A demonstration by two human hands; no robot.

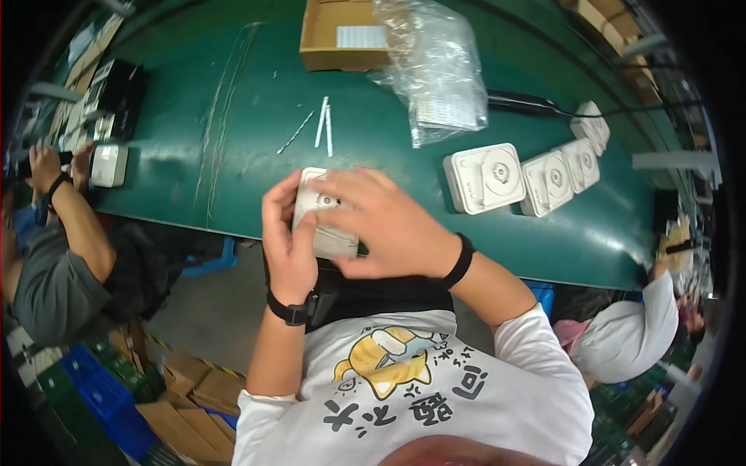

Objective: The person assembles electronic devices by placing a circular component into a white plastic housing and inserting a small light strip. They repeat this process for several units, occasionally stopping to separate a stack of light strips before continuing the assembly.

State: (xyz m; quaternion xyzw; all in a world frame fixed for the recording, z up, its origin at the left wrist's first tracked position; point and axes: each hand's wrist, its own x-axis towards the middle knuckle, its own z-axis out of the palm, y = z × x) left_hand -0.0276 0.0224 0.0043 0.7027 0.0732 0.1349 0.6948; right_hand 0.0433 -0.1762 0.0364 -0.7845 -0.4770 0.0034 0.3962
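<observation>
A white moulded tray (334,245), rectangular with rounded corners and a round detail with a small dark centre, is held between my hands above the table's near edge. My left hand (288,242) grips it along its left side, the thumb resting on its face. Over the upper and right part lies my right hand (388,221), fingers across the face and thumb by the lower right edge. The right fingers are slightly blurred and hide much of the tray. Three similar trays stand in a row to the right, the closest being a white tray (486,179).
Thin white strips (323,128) lie beyond my hands. Further back are a cardboard box (330,60), a clear plastic bag (439,70) and a black tool (524,102) with a cable. Another person's hand (47,167) is at the left, beside a white box (109,166); someone sits right.
</observation>
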